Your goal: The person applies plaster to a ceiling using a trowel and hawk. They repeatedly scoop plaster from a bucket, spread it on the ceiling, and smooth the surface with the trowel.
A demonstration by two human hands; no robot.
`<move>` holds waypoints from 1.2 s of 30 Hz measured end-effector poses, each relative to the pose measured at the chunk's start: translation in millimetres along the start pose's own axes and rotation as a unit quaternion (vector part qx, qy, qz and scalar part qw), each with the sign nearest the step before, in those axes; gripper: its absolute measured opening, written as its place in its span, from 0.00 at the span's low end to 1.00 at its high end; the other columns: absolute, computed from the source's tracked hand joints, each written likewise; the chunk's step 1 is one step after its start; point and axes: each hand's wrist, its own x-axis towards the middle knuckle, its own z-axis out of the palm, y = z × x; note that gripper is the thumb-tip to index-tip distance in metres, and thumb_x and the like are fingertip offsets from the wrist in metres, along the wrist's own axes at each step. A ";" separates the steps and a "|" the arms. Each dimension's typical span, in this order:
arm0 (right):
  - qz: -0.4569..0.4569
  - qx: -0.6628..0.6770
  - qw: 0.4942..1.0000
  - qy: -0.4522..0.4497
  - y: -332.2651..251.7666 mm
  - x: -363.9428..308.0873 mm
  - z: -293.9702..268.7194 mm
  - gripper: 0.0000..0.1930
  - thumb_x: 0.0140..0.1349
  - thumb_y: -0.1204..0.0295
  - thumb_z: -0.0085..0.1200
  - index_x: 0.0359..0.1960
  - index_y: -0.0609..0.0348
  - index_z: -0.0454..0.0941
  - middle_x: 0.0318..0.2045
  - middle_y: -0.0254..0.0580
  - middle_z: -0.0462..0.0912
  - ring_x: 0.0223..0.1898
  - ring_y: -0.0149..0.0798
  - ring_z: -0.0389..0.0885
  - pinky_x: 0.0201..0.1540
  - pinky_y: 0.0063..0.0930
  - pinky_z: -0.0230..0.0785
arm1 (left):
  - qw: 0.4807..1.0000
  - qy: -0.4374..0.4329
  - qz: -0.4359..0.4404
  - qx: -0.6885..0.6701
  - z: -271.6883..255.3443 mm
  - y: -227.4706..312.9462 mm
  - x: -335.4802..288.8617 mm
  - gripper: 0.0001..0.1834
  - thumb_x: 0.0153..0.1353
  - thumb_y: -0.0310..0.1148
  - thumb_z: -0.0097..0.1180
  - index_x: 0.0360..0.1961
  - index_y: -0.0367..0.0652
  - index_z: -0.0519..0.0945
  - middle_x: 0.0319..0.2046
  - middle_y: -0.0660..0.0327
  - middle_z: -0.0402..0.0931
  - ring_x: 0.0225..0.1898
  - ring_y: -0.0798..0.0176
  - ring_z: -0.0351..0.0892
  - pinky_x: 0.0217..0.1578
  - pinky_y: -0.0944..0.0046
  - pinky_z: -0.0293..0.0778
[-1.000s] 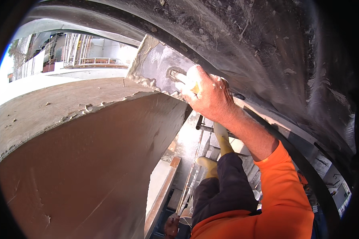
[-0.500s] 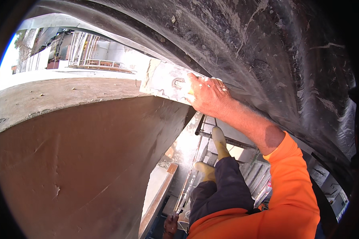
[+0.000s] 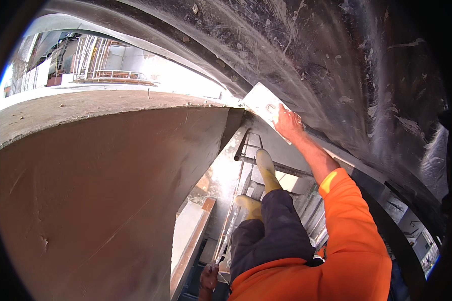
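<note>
Trowel (image 3: pixel 260 100) has shifted right, to the end of the ledge (image 3: pixel 100 102)

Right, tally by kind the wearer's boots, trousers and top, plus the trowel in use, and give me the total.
Yellow boots: 2
Dark trousers: 1 pair
Orange top: 1
Flat trowel: 1
Total: 5, counting the pair as one

Right arm (image 3: pixel 350 215) (orange-sleeved) stretched forward, right hand (image 3: pixel 289 124) gripping, left hand (image 3: pixel 209 276) low
</note>
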 end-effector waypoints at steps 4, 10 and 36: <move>-0.045 0.075 0.996 -0.016 -23.2 27.9 24.9 0.38 0.64 0.60 0.62 0.71 0.67 0.62 0.49 0.66 0.84 0.53 0.61 0.83 0.58 0.52 0.74 | 0.999 -0.003 -0.021 -0.045 1.8 -7.2 4.9 0.25 0.68 0.48 0.61 0.54 0.36 0.82 0.42 0.52 0.86 0.47 0.58 0.84 0.49 0.58 0.76; -0.106 0.098 0.990 -0.002 -55.3 68.2 42.5 0.36 0.62 0.61 0.63 0.66 0.71 0.66 0.45 0.68 0.84 0.51 0.63 0.84 0.57 0.53 0.75 | 0.999 -0.020 -0.011 -0.044 8.5 -5.7 20.7 0.26 0.68 0.45 0.61 0.57 0.35 0.79 0.35 0.68 0.81 0.32 0.74 0.75 0.36 0.70 0.73; -0.159 0.010 0.964 0.213 42.7 92.2 174.5 0.21 0.64 0.64 0.61 0.52 0.64 0.71 0.42 0.50 0.84 0.41 0.58 0.87 0.47 0.50 0.80 | 0.992 -0.034 -0.087 -0.088 16.1 34.2 47.7 0.25 0.71 0.42 0.60 0.60 0.33 0.77 0.41 0.64 0.83 0.39 0.72 0.78 0.41 0.70 0.74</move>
